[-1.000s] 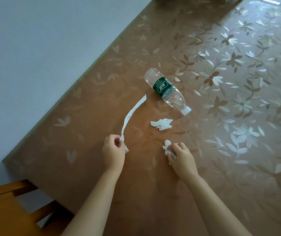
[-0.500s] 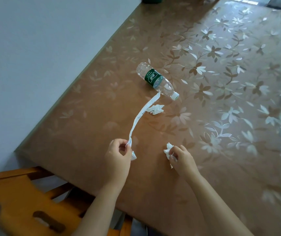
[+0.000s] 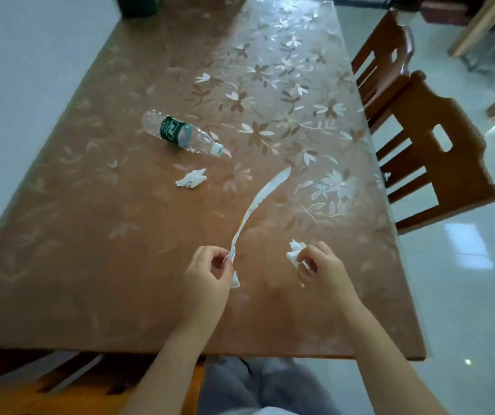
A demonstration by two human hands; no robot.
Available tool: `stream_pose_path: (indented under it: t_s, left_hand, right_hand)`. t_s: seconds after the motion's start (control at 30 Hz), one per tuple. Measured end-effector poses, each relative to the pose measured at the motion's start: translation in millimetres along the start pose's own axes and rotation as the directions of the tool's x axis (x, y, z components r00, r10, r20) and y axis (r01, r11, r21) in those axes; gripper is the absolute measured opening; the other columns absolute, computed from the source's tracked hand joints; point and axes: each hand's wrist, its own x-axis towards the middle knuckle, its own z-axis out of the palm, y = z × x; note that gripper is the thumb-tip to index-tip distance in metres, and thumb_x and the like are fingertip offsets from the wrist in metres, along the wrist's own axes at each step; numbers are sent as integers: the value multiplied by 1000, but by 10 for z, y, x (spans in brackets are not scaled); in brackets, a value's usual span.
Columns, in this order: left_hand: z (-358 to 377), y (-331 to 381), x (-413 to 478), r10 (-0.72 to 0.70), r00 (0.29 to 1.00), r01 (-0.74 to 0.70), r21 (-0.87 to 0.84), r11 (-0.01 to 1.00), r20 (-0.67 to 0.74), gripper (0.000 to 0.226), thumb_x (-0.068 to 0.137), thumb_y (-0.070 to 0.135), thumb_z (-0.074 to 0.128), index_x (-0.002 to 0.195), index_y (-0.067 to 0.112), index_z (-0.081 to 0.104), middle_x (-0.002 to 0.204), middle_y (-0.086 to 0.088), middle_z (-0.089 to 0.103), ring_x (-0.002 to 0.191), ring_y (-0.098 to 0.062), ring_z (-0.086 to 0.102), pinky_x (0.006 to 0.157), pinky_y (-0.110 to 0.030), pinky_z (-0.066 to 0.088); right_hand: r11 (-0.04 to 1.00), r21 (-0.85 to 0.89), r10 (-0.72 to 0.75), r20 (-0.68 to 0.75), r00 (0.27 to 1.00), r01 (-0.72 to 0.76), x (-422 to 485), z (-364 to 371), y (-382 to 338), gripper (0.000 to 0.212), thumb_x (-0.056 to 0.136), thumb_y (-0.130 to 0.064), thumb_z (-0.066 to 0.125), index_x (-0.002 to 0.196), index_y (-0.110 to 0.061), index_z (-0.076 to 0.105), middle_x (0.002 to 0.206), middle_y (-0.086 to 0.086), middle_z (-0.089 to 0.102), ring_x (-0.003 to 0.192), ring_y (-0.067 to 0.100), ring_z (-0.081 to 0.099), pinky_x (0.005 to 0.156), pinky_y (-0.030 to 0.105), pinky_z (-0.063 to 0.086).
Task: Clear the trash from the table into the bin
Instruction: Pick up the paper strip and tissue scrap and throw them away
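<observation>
From my feed, the far left is a pale wall running along the long edge of the bench [image 3: 96, 265], which wears a brown cover printed with pale flowers. A wooden chair [image 3: 30, 381] shows at the lower left corner, tucked under the near edge. Up the bench lies a clear bottle [image 3: 180, 134] on its side, green label round its middle, white cap pointing right. Just nearer than it sits a crumpled tissue [image 3: 191, 178], apart from the bottle and touching neither hand.

My left hand [image 3: 207, 272] hovers over the near part of the bench, its grip pinched narrow on the lower end of a long paper strip [image 3: 259, 202]; the strip rises from thumb and fingers and curves away up and to the right, off the surface as far as I can tell. A short tail hangs below the pinch.

My right hand [image 3: 321, 265] is just beside it, its grip closed on a second white wad [image 3: 295, 251] that pokes out at the fingertips.

Beyond the right edge stand two brown chairs [image 3: 438, 163] on a glossy pale floor [image 3: 465, 295].
</observation>
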Motion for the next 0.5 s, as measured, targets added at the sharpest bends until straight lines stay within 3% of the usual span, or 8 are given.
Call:
stream_pose_path:
  t_s: [0.03, 0.1, 0.27, 0.4, 0.5]
  left_hand:
    - [73, 66, -45, 22, 999, -22, -4, 1000, 34, 17, 81, 4, 64, 77, 20, 59, 77, 4, 60, 68, -7, 55, 64, -27, 47]
    - [231, 212, -142, 78, 992, -77, -12, 997, 95, 18, 80, 3, 65, 77, 20, 60, 76, 5, 59, 68, -6, 53, 62, -19, 44]
    - [733, 675, -496, 187, 950, -181, -45, 982, 248, 21, 80, 5, 66, 74, 24, 58, 75, 4, 60, 67, -4, 53, 59, -13, 41]
    - [1287, 1099, -941, 259, 907, -241, -96, 966, 332, 21, 79, 4, 66, 75, 23, 58, 75, 4, 59, 65, -6, 52, 61, -16, 42]
    - [1765, 1395, -1337, 316, 870, -299, -105, 948, 378, 19, 78, 5, 68, 75, 22, 59, 73, 6, 59, 65, -5, 52, 60, -17, 43]
  right_hand:
    - [1000, -6, 0, -32, 999, -1, -74, -98, 48, 17, 73, 5, 63, 71, -9, 55, 73, -12, 41, 54, 3, 43, 51, 11, 40]
    - [1000, -29, 9, -95, 995, -12, -226, -297, 148, 14, 74, 1, 66, 71, -7, 55, 73, -11, 41, 55, 0, 43, 53, 6, 35]
    - [992, -104, 45, -237, 971, -71, -641, -826, 535, 15, 72, 1, 68, 71, -7, 56, 78, -4, 47, 60, 12, 45, 55, 9, 30]
    - [974, -117, 141, -353, 925, -193, -1125, -1361, 1004, 13, 71, 1, 67, 70, -7, 57, 78, -8, 48, 64, 12, 44, 55, 7, 28]
    - [956, -130, 189, -417, 889, -264, -1543, -1790, 1468, 18, 67, 7, 66, 67, -8, 55, 69, -2, 43, 56, 20, 44, 48, 19, 32]
